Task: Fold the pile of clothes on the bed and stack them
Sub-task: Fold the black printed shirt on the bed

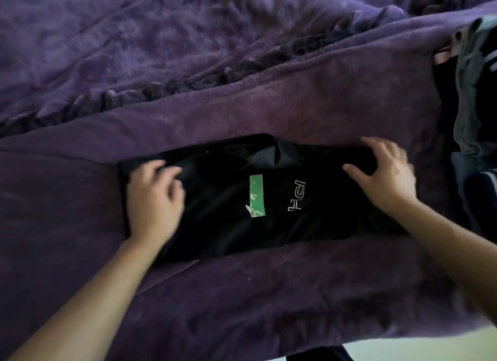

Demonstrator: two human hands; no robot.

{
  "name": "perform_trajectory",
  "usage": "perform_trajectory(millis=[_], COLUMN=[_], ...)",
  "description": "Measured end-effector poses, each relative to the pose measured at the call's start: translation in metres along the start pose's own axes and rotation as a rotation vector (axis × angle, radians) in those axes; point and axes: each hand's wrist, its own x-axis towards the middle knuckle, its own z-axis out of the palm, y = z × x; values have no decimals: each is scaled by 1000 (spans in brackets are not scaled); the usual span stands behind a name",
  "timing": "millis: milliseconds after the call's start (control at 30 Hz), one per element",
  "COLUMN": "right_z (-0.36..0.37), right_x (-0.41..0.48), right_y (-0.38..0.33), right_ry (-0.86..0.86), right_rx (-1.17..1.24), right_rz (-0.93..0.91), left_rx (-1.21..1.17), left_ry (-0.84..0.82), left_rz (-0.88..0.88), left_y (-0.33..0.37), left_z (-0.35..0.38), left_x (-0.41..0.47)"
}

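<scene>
A black garment (228, 188) lies folded into a wide band across the middle of the purple bed cover (295, 113), with a green patch and white lettering facing up. My left hand (154, 196) rests on its left end, fingers curled onto the cloth near the edge. My right hand (384, 172) lies on its right end with fingers spread and the thumb pointing inward. At the right edge sits a pile of clothes (473, 97) in grey, black and blue.
A rumpled purple blanket (134, 43) covers the far half of the bed. The bed's near edge runs along the lower right, with pale floor (430, 347) beyond it and a dark strip of cloth hanging there.
</scene>
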Motion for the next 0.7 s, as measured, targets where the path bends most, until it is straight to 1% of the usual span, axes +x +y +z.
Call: perform_trajectory(millis=[33,67,100,133,200,233,267,333,400,500,567,633,667,700], right_z=[-7,-12,-17,-21,-29,-36,-45,-62,-78,-76,-58,-34,-22,-12], right_x=[2,3,2,0,-3,-4,-7,-13,-23,-33,-36,-36,-34,-31], right_y=[13,24,33,37,35,30,23,4,-27,-86,-133,-168,-176,-177], right_ry=[-110,-230,-334,-403,-445,-442,-430,-385,-391,-490,-623,-765,-771,-712], right_rx=[-72,-125,-127,-52,231,338,391,443,527,655,694,789,839,874], right_rz=[162,302,405,472,535,533,518,453,381,302,271,275,275,269], left_rx=[32,74,142,213,286,292,285,246,208,156,118,81,50,14], left_ry=[-135,-285,-424,-518,-586,-596,-600,-597,-568,-531,-521,-501,-473,-426], left_rz=[67,58,6,-42,-73,-62,-47,-41,-71,-108,-119,-142,-159,-176], left_y=[13,22,23,18,2,-3,-5,-7,-11,-16,-15,-15,-14,-13], left_z=[9,18,26,33,39,38,35,25,11,-4,-8,-12,-13,-15], left_x=[-8,-17,-25,-31,-38,-39,-39,-38,-41,-48,-54,-60,-62,-64])
